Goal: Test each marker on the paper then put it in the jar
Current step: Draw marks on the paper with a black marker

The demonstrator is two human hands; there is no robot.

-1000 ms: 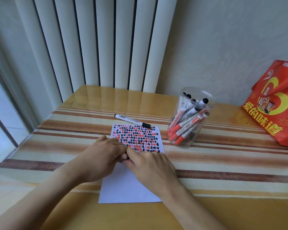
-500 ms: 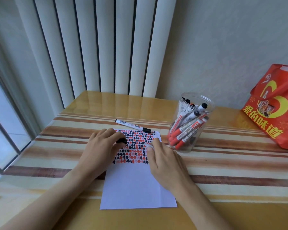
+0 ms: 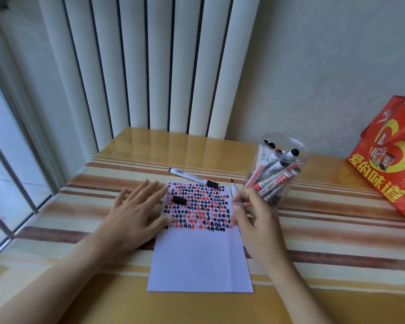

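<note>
A white sheet of paper (image 3: 197,258) lies on the table, its upper half filled with red and black marks. My left hand (image 3: 136,211) rests flat with spread fingers on the paper's left edge. A loose black cap (image 3: 179,200) lies on the marked area just right of those fingers. My right hand (image 3: 250,213) pinches an uncapped marker (image 3: 233,187) at the paper's right edge, tip pointing up and away. Another capped black marker (image 3: 193,177) lies above the paper. The clear plastic jar (image 3: 290,148) holds several markers, right of the paper.
A red gift bag (image 3: 391,164) with yellow print stands at the table's right end. Vertical blinds (image 3: 150,66) hang behind the striped table (image 3: 337,230), and a window (image 3: 7,160) runs along the left side.
My hands came apart after pulling the cap off a marker. The cap now lies on the paper, my left hand has flattened, and my right hand moved right with the uncapped marker.
</note>
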